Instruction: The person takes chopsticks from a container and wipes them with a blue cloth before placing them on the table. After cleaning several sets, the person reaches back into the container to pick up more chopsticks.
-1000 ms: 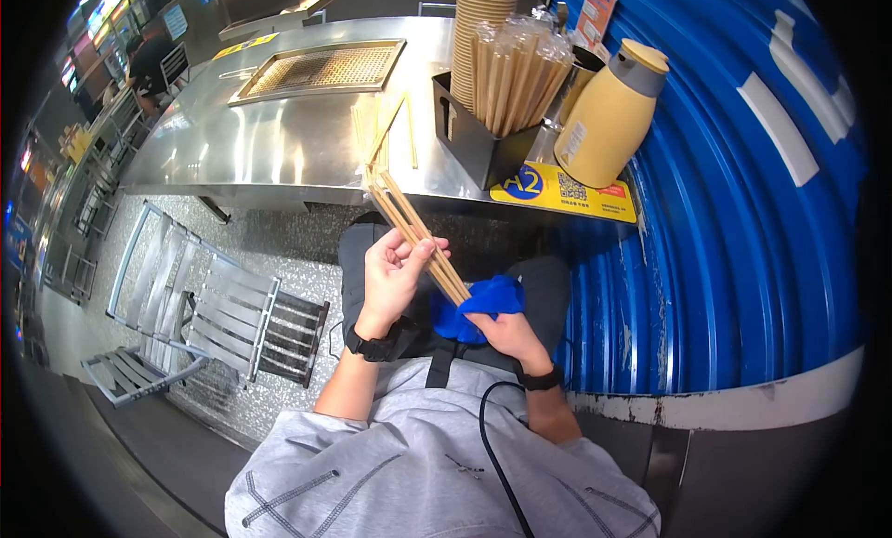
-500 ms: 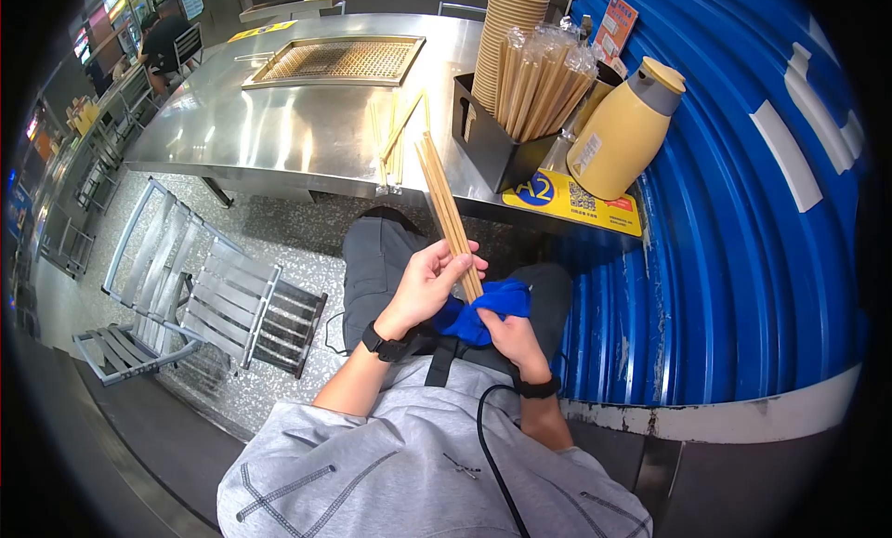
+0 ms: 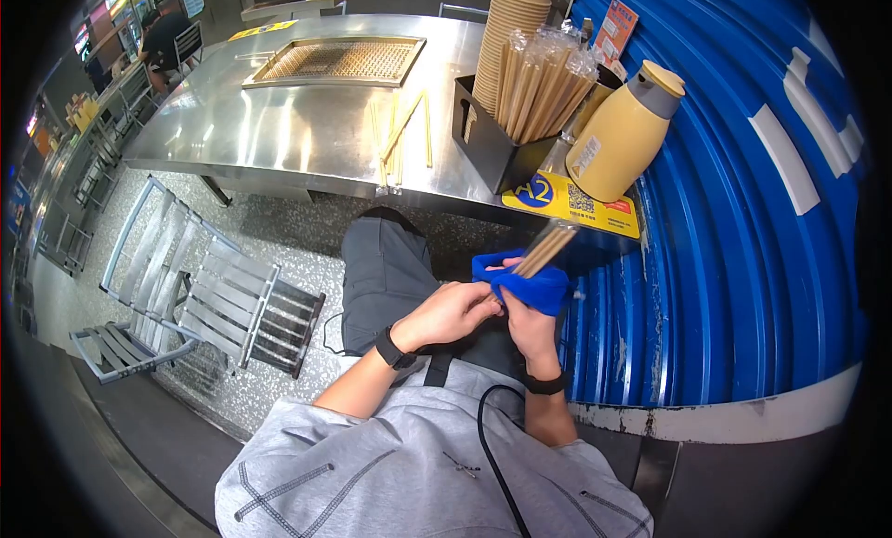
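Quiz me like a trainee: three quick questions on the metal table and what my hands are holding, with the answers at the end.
1. The cloth in the right hand is: a) red, b) blue, c) yellow?
2. True or false: loose sticks lie on the metal table.
3. Fill in: beside the wrapped sticks in the black caddy rises a tall stack of ____.

Key: 1 b; 2 true; 3 cups.

Left hand [image 3: 453, 312] grips near end of chopsticks bundle [image 3: 545, 250], over lap. Right hand [image 3: 531, 326] holds blue cloth [image 3: 544, 289] wrapped round the chopsticks; far ends stick out, blurred. Loose chopsticks [image 3: 398, 138] on steel table [image 3: 297, 129], near black holder [image 3: 502, 157] with wrapped chopsticks [image 3: 539, 87] and stacked paper cups [image 3: 506, 27]. Yellow jug [image 3: 618, 134] just beside holder, by blue corrugated wall [image 3: 725, 259].
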A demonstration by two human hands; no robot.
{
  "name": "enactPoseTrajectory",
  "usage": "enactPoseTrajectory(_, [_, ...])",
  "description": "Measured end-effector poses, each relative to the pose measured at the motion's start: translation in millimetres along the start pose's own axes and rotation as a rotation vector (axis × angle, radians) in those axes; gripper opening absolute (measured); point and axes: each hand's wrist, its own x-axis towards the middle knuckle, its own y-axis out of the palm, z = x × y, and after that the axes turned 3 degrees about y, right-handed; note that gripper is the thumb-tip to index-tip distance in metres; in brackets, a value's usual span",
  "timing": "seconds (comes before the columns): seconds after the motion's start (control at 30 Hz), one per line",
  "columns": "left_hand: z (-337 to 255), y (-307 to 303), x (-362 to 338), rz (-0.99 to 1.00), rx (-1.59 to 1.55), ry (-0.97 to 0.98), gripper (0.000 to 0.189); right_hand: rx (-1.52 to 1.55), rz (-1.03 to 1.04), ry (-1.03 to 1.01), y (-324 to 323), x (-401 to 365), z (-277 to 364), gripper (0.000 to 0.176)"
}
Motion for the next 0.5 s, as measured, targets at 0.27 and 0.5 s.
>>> enactPoseTrajectory(0.27, [12.3, -3.4, 1.8, -0.011, -0.204, -0.019, 0.021, 0.358, -0.358, 0.082, -10.4, 7.8, -8.1, 0.020])
enactPoseTrajectory(0.5, [1.5, -24.3, -3.2, -0.030, -0.021, 0.015, 0.020, 0.397, -0.436, 0.115, -37.4, 13.4, -1.4, 0.024])
